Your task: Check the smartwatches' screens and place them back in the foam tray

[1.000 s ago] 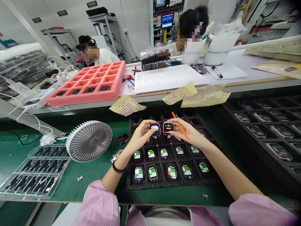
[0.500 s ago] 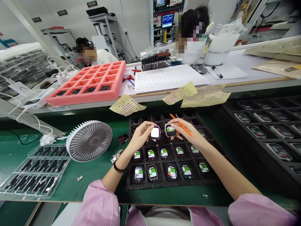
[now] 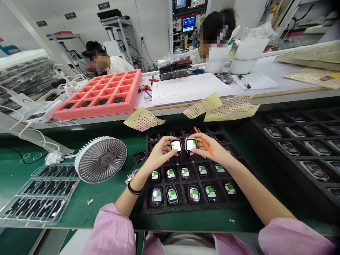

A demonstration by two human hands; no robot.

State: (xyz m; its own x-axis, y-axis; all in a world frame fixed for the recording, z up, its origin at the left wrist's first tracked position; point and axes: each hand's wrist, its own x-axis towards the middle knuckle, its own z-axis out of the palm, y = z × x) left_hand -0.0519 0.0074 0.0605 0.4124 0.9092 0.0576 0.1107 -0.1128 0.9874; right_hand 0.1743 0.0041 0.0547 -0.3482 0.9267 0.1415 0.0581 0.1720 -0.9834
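Observation:
My left hand (image 3: 162, 152) grips a dark-rimmed smartwatch (image 3: 175, 145), thumb near the lower part of its lit white and green screen. Close beside it, a light-rimmed smartwatch (image 3: 191, 145) is held in my right hand (image 3: 208, 147), its screen also lit white and green. An orange pen-like stick (image 3: 203, 141) is tucked between the fingers of that same hand. Both watches are above a black foam tray (image 3: 183, 209), whose compartments hold several more watches, such as a lit one (image 3: 172, 194) in the front row. My hands partly hide the tray's middle rows.
A white fan (image 3: 102, 159) and a clear plastic tray of black parts (image 3: 39, 191) stand left. Another dark tray of watches (image 3: 276, 152) lies right. On the shelf are a pink foam tray (image 3: 130, 101) and paper sheets (image 3: 186, 88). Two people sit beyond.
The two watches have come closer together. The left watch's screen went from plain white to white and green, and the right one's display became whiter. Both thumbs shifted lower on the watches.

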